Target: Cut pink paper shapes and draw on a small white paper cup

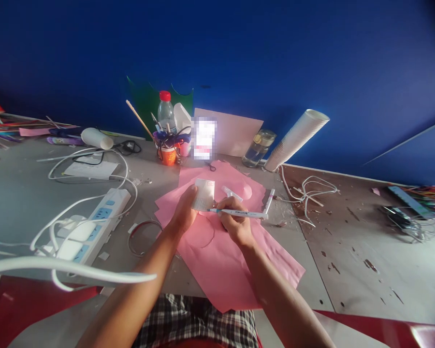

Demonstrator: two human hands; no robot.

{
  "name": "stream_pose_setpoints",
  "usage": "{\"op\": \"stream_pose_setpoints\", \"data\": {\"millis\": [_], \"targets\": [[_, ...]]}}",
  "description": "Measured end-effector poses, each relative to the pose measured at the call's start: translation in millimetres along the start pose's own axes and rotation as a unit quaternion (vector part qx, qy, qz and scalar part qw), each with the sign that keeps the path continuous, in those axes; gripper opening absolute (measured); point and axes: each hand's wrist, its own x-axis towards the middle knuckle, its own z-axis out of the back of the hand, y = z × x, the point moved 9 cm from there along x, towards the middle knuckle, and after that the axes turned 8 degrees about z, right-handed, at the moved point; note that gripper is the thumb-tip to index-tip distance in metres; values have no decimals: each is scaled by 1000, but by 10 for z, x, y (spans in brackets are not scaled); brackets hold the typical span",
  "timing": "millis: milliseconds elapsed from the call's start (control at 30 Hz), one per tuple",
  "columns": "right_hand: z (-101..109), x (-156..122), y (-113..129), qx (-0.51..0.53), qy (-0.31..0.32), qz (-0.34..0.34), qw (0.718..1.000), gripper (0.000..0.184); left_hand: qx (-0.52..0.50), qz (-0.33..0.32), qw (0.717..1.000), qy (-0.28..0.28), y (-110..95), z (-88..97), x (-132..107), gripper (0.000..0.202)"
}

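Observation:
My left hand (184,208) is closed on a small pale rectangular piece (204,192) with a red mark near its top; its exact kind is unclear. A white marker pen (246,213) with blue at its tip is gripped in my right hand (235,224). The pen's tip points left, at the lower edge of the pale piece; whether they touch, I cannot tell. Both hands are over pink paper sheets (224,270) spread on the table. Just beyond my right hand lies a white strip-like piece (232,193).
A lit phone screen (205,137) leans at the back beside a red-capped bottle (166,111). To its right stand a glass jar (259,147) and a tilted stack of paper cups (297,140). A power strip (97,222) with looping white cables and a tape roll (143,238) lie left.

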Motion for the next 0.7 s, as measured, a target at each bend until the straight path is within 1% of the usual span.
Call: {"op": "stream_pose_setpoints", "data": {"millis": [100, 267, 333, 500, 700], "targets": [[17, -8, -21, -6, -14, -9, 1000, 5, -3, 3, 1000, -7, 0, 9, -3, 45], [107, -44, -131, -3, -74, -50, 996, 5, -8, 27, 999, -27, 53, 51, 14, 49], [126, -57, -173, 6, -86, -63, 994, 5, -15, 32, 999, -34, 65, 65, 19, 50], [77, -55, -208, 34, -62, -70, 995, 8, -20, 28, 999, -28, 44, 41, 11, 49], [48, -35, -160, 37, -43, -48, 997, 8, -22, 34, 999, -18, 41, 19, 3, 51]]}}
